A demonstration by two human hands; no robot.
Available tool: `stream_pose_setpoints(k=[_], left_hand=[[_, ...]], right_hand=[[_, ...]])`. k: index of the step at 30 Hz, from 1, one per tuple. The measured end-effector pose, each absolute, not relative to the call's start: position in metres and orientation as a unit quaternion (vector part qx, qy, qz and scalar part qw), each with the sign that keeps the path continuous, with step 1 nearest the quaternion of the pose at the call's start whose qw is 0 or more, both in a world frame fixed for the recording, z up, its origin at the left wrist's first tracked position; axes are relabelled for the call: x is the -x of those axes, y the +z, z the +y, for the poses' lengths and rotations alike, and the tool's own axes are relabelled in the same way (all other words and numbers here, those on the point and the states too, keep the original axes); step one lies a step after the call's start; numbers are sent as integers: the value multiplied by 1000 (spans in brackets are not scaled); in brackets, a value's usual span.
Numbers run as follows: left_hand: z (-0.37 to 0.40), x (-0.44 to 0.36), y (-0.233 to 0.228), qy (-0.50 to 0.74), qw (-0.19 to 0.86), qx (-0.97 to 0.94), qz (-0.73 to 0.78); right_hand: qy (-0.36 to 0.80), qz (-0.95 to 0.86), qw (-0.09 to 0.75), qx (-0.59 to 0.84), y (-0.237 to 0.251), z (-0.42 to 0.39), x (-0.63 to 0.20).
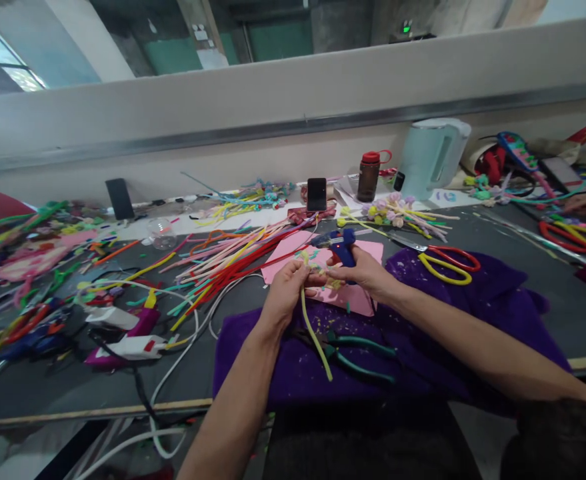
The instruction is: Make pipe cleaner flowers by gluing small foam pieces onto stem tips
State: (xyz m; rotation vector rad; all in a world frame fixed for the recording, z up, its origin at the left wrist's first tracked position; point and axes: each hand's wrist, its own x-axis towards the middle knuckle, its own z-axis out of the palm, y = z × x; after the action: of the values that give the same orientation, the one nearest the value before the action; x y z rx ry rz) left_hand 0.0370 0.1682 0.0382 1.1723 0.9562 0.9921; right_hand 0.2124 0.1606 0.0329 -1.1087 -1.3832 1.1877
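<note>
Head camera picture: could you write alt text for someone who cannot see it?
Two bare hands meet over a pink sheet: the left hand pinches a yellow-green pipe cleaner, the right hand holds a blue glue gun. Scissors lie nearby.

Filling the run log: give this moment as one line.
left hand: grips yellow-green pipe cleaner | right hand: holds blue glue gun | beneath: pink sheet, purple cloth

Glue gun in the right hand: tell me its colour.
The glue gun is blue with a red trigger, gripped by the right hand; seen best in the head view.
</note>
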Motion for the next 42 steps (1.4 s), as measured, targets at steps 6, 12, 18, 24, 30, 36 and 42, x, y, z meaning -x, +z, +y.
stream_pose_setpoints(k=[6,12,18,24,30,36,42], left_hand=[[167,-37,38,419,605,-534,415],[165,-36,41,429,597,-529,424],[166,-34,40,430,586,-530,436],[166,-40,36,423,572,-565,418],[163,-47,36,410,563,-582,419],[162,-44,38,419,565,-580,411],[164,-42,36,424,560,-561,438]], right_hand=[[380,-608,475,511,23,177,-196],[387,-559,511,526,25,180,-213],[437,-521,550,486,29,170,-222],[479,-537,524,455,32,163,-213],[437,-566,492,496,24,168,-203],[410,-552,515,511,19,172,-212],[509,-489,542,456,20,173,-220]])
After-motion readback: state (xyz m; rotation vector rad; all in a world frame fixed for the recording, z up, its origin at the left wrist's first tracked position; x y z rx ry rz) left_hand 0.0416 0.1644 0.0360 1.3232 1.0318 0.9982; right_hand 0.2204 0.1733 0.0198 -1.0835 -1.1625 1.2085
